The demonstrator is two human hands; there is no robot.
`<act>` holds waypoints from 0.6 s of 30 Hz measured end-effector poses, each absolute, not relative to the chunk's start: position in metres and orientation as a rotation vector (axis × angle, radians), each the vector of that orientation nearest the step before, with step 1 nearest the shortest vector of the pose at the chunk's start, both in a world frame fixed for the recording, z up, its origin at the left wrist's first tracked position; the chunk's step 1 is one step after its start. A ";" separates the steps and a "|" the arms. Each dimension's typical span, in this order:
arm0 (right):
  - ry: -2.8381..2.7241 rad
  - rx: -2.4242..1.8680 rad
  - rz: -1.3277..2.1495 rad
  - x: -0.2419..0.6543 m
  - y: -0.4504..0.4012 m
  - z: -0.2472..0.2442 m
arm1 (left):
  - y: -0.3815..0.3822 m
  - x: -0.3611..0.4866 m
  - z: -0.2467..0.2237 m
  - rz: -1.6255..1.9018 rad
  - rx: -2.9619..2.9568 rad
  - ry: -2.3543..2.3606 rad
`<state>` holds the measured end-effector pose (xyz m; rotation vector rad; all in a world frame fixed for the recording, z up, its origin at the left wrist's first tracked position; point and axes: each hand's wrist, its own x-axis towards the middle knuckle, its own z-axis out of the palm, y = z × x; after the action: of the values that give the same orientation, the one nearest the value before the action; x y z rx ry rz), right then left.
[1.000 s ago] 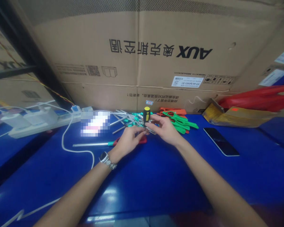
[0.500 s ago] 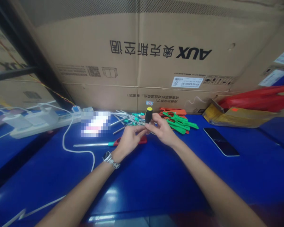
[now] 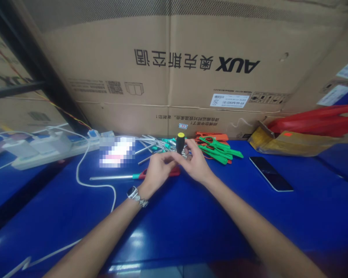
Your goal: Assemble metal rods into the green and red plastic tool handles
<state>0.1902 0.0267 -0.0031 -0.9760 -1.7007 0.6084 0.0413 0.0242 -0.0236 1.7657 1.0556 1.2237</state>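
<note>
A screwdriver (image 3: 180, 143) with a black handle and a yellow end stands upright between my hands, its lower part hidden by the fingers. My right hand (image 3: 196, 162) is closed around its lower handle, the thumb reaching across toward my left fingers. My left hand (image 3: 159, 170), a watch on its wrist, pinches close beside it; whatever lies in its fingers is hidden. Under the left hand lies a long-nosed lighter (image 3: 142, 175) with a red body, green collar and metal tube. Behind the hands are several metal tubes with green parts (image 3: 153, 143) and wires.
Green plastic handle shells (image 3: 220, 150) and orange ones (image 3: 217, 136) lie right of the hands. A phone (image 3: 270, 173) rests farther right, near an open carton (image 3: 295, 143) with red plastic. A power strip (image 3: 55, 152) with white cables is at left. Large cardboard (image 3: 185, 85) stands behind.
The screwdriver and my right hand have shifted slightly left and a little down. My right thumb now reaches farther toward my left fingers, which have barely moved.
</note>
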 end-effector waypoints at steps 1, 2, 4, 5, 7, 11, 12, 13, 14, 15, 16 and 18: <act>-1.747 -0.954 0.694 0.193 0.027 0.000 | 0.023 0.040 -0.023 1.182 1.793 1.027; -1.784 -0.926 0.791 0.197 0.028 0.003 | 0.023 0.038 -0.022 1.141 1.817 0.998; -1.837 -0.876 0.934 0.205 0.030 0.008 | 0.022 0.036 -0.021 1.078 1.856 0.947; -1.857 -0.862 0.956 0.207 0.031 0.011 | 0.022 0.035 -0.021 1.065 1.877 0.932; -1.881 -0.878 0.902 0.209 0.032 0.013 | 0.023 0.036 -0.021 1.078 1.919 0.945; -1.731 -0.978 0.690 0.199 0.033 0.007 | 0.025 0.042 -0.025 1.240 1.852 1.111; -1.678 -0.999 0.658 0.195 0.033 0.004 | 0.025 0.043 -0.026 1.269 1.806 1.138; -1.641 -1.019 0.627 0.192 0.033 0.001 | 0.026 0.044 -0.027 1.282 1.762 1.152; -1.622 -1.040 0.589 0.189 0.033 -0.002 | 0.025 0.044 -0.028 1.286 1.727 1.153; -1.624 -1.058 0.550 0.187 0.032 -0.004 | 0.025 0.044 -0.028 1.286 1.704 1.142; -1.646 -1.066 0.522 0.186 0.031 -0.005 | 0.024 0.043 -0.028 1.281 1.699 1.124; -1.723 -1.036 0.550 0.189 0.029 -0.003 | 0.021 0.042 -0.026 1.248 1.750 1.091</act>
<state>0.1890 0.0293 -0.0030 -1.0358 -1.7228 0.5503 0.0418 0.0215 -0.0264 1.7497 1.0910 1.2484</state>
